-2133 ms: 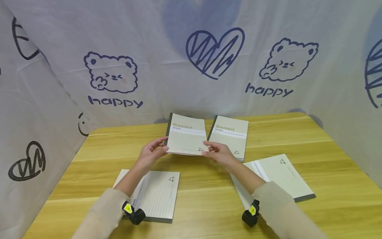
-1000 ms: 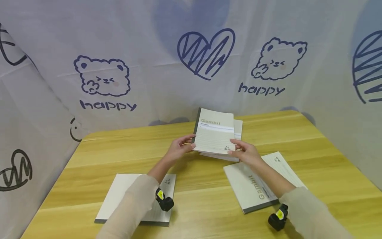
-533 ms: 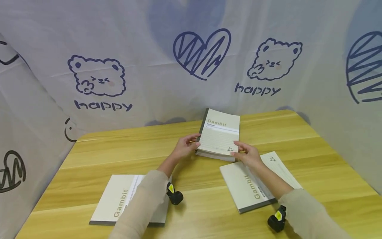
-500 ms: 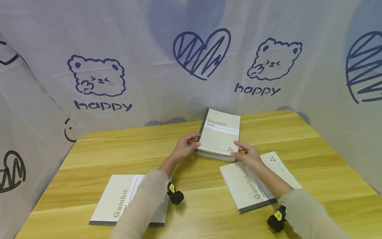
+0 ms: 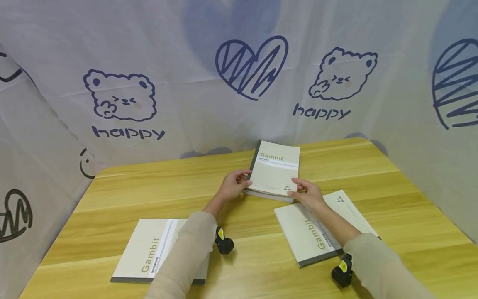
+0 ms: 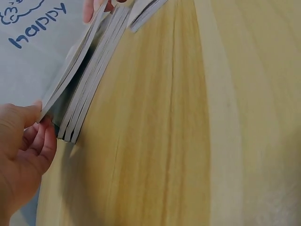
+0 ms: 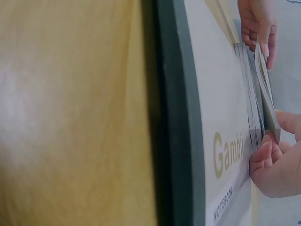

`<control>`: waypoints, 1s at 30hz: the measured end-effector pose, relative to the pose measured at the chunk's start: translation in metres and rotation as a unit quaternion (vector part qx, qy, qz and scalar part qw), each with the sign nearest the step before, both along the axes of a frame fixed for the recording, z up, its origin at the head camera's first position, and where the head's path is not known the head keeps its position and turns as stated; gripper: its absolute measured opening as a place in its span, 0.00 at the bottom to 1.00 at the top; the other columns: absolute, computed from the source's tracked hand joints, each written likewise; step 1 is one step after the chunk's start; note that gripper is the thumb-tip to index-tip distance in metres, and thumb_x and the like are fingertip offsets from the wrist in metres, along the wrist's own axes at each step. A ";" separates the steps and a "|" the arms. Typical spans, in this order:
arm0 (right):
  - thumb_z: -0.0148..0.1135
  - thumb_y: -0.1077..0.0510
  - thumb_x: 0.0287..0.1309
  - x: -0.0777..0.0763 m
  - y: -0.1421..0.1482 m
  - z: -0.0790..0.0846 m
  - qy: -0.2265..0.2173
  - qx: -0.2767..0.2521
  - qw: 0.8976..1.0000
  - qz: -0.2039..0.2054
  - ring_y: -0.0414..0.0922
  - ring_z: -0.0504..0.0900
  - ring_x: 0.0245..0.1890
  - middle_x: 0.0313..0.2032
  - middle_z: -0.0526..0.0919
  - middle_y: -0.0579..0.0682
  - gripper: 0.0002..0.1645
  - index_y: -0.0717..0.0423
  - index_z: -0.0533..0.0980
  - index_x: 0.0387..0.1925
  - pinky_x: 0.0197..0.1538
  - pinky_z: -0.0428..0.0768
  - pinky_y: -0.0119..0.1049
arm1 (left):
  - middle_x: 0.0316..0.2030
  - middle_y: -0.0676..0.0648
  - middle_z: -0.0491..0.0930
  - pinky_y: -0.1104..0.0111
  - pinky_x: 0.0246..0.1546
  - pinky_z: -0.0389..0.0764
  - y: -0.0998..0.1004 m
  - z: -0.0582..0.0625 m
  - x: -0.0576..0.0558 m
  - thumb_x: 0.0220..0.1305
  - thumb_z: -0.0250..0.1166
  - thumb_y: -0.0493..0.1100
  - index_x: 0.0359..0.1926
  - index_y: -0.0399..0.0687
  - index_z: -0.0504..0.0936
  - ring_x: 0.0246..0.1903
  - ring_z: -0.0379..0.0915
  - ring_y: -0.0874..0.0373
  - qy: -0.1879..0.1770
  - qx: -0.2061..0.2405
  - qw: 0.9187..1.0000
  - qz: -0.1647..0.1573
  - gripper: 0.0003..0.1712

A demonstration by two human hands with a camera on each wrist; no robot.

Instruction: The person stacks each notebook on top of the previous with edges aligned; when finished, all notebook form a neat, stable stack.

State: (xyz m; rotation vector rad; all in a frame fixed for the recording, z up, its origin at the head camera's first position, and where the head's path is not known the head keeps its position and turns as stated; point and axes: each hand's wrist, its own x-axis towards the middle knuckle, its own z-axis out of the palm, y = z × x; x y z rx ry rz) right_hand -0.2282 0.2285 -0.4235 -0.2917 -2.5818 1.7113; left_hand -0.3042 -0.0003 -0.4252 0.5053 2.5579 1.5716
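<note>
A cream Gambit notebook (image 5: 275, 168) with a dark spine is held between both hands above a stack of notebooks (image 6: 91, 80) at the back of the table. My left hand (image 5: 231, 186) pinches its near left corner, thumb on top and fingers beneath. The near right corner is pinched by my right hand (image 5: 309, 197). In both wrist views a narrow wedge of space separates the held notebook from the stack (image 7: 245, 80) at the hands' side. Most of the stack's top is hidden under the held notebook.
Another notebook (image 5: 138, 249) lies turned sideways at the front left, partly covered by the left sleeve (image 5: 186, 253). A further one (image 5: 298, 232) lies slanted at the right beneath the right forearm. Behind the wooden table (image 5: 179, 182) hangs a printed cloth (image 5: 198, 112).
Both hands have carried the held notebook rightward from beside the stack to over it. In the last half second it has lowered slightly. The head view has also shifted.
</note>
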 end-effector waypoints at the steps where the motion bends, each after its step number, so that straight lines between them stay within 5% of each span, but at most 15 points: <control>1: 0.63 0.66 0.52 0.000 0.000 0.000 0.001 0.003 1.000 0.002 0.36 0.65 0.32 0.31 0.66 0.45 0.32 0.66 0.67 0.60 0.26 0.67 0.20 | 0.39 0.37 0.78 0.69 0.38 0.79 0.000 0.001 0.000 0.59 0.62 0.34 0.53 0.36 0.77 0.36 0.75 0.52 0.007 -0.009 1.000 0.000 0.20; 6: 0.63 0.65 0.52 -0.003 0.000 0.000 0.008 0.039 0.999 0.019 0.38 0.65 0.31 0.30 0.67 0.45 0.32 0.68 0.67 0.59 0.28 0.67 0.21 | 0.36 0.37 0.79 0.64 0.42 0.80 -0.002 0.003 0.001 0.58 0.63 0.34 0.52 0.35 0.77 0.37 0.77 0.49 0.042 -0.053 0.998 -0.004 0.19; 13: 0.64 0.63 0.52 -0.005 0.000 -0.002 0.011 0.079 0.996 0.028 0.39 0.65 0.29 0.27 0.68 0.46 0.31 0.67 0.68 0.58 0.28 0.66 0.25 | 0.29 0.39 0.77 0.72 0.29 0.73 -0.001 0.001 0.001 0.59 0.62 0.34 0.52 0.32 0.76 0.27 0.70 0.57 0.100 -0.100 0.990 -0.024 0.19; 20: 0.63 0.62 0.53 -0.006 0.001 -0.001 0.006 0.097 0.994 0.043 0.40 0.65 0.30 0.28 0.68 0.46 0.31 0.67 0.67 0.60 0.28 0.66 0.25 | 0.35 0.34 0.79 0.66 0.33 0.76 0.009 0.007 0.008 0.62 0.57 0.33 0.54 0.26 0.72 0.30 0.72 0.52 0.144 -0.205 0.968 -0.023 0.20; 26: 0.63 0.61 0.54 -0.006 0.000 0.000 0.009 0.105 0.993 0.058 0.40 0.65 0.28 0.27 0.69 0.47 0.32 0.67 0.67 0.60 0.26 0.66 0.26 | 0.48 0.31 0.77 0.59 0.53 0.76 0.013 0.008 0.013 0.63 0.57 0.33 0.54 0.27 0.72 0.51 0.74 0.43 0.127 -0.244 0.962 -0.001 0.19; 30: 0.62 0.61 0.55 -0.006 0.000 0.000 0.007 0.119 0.991 0.058 0.40 0.66 0.28 0.27 0.69 0.48 0.32 0.67 0.67 0.60 0.27 0.66 0.27 | 0.48 0.31 0.77 0.60 0.49 0.78 0.014 0.006 0.013 0.63 0.57 0.32 0.54 0.27 0.73 0.47 0.75 0.45 0.114 -0.221 0.969 0.012 0.19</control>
